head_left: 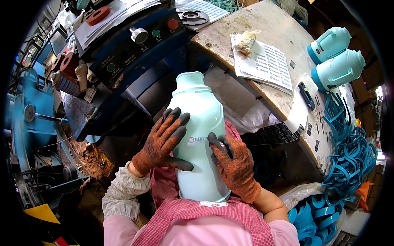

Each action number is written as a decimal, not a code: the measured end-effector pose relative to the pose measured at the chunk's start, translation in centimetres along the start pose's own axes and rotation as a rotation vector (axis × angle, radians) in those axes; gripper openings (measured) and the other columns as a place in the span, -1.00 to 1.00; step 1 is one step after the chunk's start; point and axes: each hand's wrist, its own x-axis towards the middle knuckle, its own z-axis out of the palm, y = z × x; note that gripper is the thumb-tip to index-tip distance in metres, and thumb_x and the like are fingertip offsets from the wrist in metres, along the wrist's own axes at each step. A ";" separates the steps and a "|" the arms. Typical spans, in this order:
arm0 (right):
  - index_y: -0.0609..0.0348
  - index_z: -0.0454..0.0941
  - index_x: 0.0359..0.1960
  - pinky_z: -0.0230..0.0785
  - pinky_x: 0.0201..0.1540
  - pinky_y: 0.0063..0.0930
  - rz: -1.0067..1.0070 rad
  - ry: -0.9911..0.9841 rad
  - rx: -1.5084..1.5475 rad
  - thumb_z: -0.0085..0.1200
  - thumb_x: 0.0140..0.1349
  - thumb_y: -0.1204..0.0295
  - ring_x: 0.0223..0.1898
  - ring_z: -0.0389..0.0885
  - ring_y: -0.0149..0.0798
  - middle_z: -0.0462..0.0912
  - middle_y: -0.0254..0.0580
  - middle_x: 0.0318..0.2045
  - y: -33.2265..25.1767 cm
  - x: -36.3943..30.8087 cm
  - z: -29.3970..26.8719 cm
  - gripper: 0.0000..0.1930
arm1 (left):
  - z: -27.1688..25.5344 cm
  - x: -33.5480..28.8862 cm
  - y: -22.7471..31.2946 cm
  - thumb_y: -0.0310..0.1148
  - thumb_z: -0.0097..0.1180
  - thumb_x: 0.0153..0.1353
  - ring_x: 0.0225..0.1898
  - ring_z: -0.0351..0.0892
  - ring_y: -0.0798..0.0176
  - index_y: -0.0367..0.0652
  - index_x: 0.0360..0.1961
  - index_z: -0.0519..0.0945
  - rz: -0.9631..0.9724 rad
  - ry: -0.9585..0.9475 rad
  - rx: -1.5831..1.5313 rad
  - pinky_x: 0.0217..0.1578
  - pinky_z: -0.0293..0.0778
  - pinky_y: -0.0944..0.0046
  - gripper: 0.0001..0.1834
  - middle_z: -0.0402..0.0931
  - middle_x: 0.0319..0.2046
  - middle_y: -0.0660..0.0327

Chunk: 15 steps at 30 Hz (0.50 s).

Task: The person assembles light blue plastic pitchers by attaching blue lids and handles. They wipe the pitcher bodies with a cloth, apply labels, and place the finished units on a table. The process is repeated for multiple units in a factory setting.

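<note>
A pale mint-green vacuum flask (199, 143) rests against my lap, its narrow neck pointing away from me. A small printed mark is on its upward side. My left hand (163, 141), in an orange glove with dark fingertips, lies along the flask's left side with fingers spread. On the right, my right hand (234, 164), gloved alike, touches the flask beside the mark. Its fingers are curled, and something small and pale shows between them, too hidden to name.
A worktable (217, 41) carries label sheets (266, 61), a black utility knife (306, 96) and two finished-looking flasks (338, 69). Blue plastic straps (349, 151) hang off its right end, above blue rings (316, 221). A machine control panel (135, 45) stands ahead on the left.
</note>
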 end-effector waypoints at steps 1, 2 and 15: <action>-0.09 0.53 0.09 0.37 -0.04 -0.27 0.006 -0.004 -0.006 0.12 0.02 0.49 -0.08 0.44 -0.10 0.42 -0.10 -0.01 -0.1 0.1 0.0 -0.50 | 0.0 -0.2 -0.1 0.41 0.27 -0.52 0.36 0.05 -0.12 0.05 0.35 0.12 -0.006 0.005 -0.008 0.32 -0.07 -0.21 0.33 0.15 0.31 -0.03; -0.09 0.53 0.08 0.37 -0.04 -0.26 0.011 -0.009 -0.011 0.12 0.02 0.48 -0.08 0.44 -0.10 0.42 -0.10 -0.01 -0.2 0.2 0.0 -0.51 | 0.1 -0.4 -0.2 0.40 0.26 -0.51 0.37 0.05 -0.13 0.10 0.34 0.17 -0.013 0.011 -0.015 0.32 -0.06 -0.21 0.28 0.14 0.32 -0.02; -0.13 0.54 -0.02 0.34 -0.08 -0.25 -0.351 0.086 -0.442 0.19 0.01 0.34 -0.09 0.41 -0.16 0.45 -0.29 -0.10 14.0 5.0 0.0 -0.59 | -4.0 7.5 3.9 0.21 0.37 -0.47 0.26 0.18 -0.21 0.36 0.09 0.51 -0.020 -0.548 0.269 0.17 0.27 -0.14 -0.10 0.05 0.34 0.02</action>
